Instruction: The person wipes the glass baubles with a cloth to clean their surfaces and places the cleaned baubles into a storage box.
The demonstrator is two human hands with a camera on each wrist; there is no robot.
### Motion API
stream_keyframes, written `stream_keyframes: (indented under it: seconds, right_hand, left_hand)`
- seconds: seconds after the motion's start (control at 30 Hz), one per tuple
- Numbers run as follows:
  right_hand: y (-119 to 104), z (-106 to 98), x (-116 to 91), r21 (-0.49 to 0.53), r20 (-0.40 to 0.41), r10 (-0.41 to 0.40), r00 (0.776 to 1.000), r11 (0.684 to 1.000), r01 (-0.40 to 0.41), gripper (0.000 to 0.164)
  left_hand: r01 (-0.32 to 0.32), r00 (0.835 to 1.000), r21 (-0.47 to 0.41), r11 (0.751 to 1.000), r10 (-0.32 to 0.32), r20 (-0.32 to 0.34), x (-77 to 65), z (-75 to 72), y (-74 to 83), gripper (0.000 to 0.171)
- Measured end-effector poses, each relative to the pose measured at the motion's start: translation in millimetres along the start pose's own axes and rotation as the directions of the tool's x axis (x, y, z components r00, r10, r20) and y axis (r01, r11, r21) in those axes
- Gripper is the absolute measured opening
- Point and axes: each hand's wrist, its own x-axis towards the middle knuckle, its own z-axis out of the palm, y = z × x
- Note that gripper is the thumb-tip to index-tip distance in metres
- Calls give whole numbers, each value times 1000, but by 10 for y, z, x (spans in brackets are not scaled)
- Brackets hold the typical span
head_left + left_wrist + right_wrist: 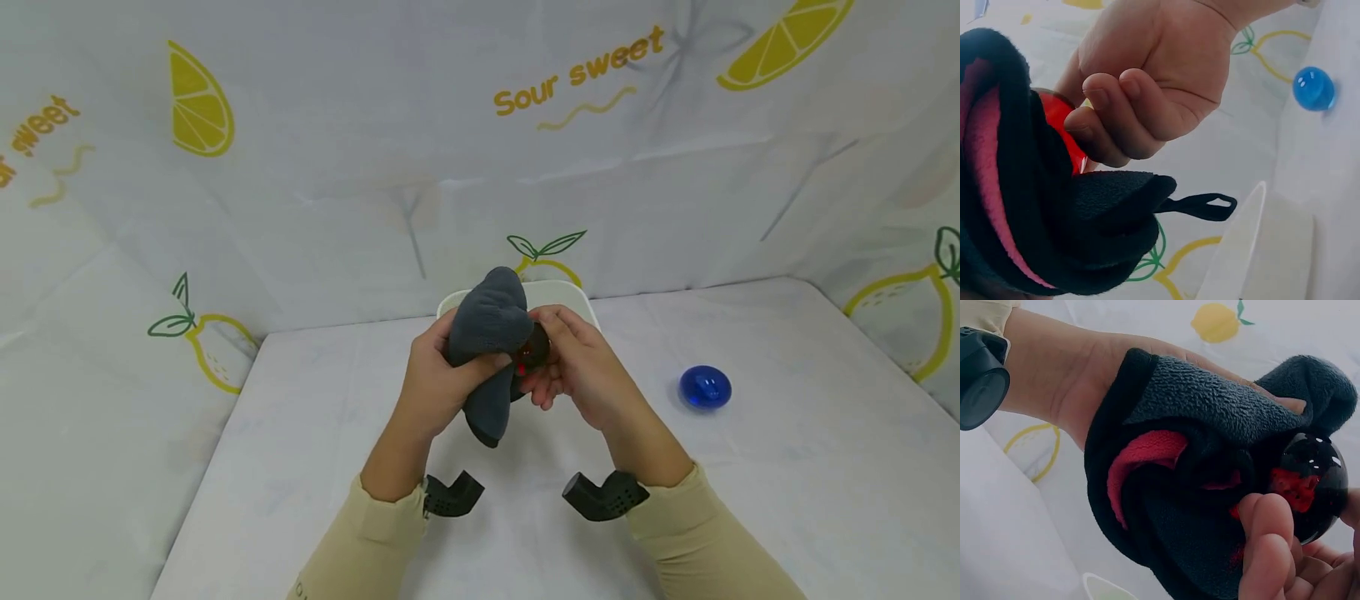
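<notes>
My left hand (435,379) grips a bunched dark grey towel (491,321), its thumb across the front. In the right wrist view the towel (1210,394) has black edging and a pink-red inner side. A black hanging loop (1210,207) sticks out of it in the left wrist view. My right hand (585,362) holds a glossy round glass piece (1313,487), dark with red showing through, between thumb and fingers. That piece sits right against the towel's folds; part of it is hidden by the towel and fingers.
A white container (558,293) stands behind and under the hands at the back of the table. To the right, a blue glass piece (705,387) lies on the white tablecloth (300,433). A lemon-printed sheet (337,150) hangs behind the table.
</notes>
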Motion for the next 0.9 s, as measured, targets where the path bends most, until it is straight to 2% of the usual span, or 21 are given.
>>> stream_keyframes:
  seconds: [0.1, 0.23, 0.33, 0.47, 0.6, 0.73, 0.9]
  right_hand:
    - [3, 18, -6, -21, -2, -3, 1000, 1000, 3, 36]
    - [-4, 50, -11, -72, 14, -12, 1000, 997, 13, 39]
    - [-20, 54, -15, -80, 50, -17, 999, 997, 21, 41]
    - [-39, 23, -24, -46, 128, -26, 991, 998, 32, 37]
    - [-42, -9, -30, -30, 184, -30, 982, 999, 36, 46]
    - [-46, -17, -30, -57, 179, -41, 983, 997, 52, 49]
    - [-36, 4, -26, -162, 101, -100, 990, 980, 115, 51]
  left_hand:
    - [46, 999, 5, 999, -46, 12, -2, -1, 10, 48]
    - [76, 997, 37, 996, -75, -24, 5, -6, 20, 46]
    - [65, 996, 48, 997, -62, -65, 10, -4, 29, 43]
    - [41, 991, 22, 999, -38, -124, 20, -9, 25, 37]
    - [27, 981, -4, 1000, -27, -192, 33, -22, 9, 32]
    - [-1, 968, 11, 1000, 3, -249, 43, -37, 2, 30]
    - [2, 960, 11, 1000, 1, -280, 47, -53, -3, 31]
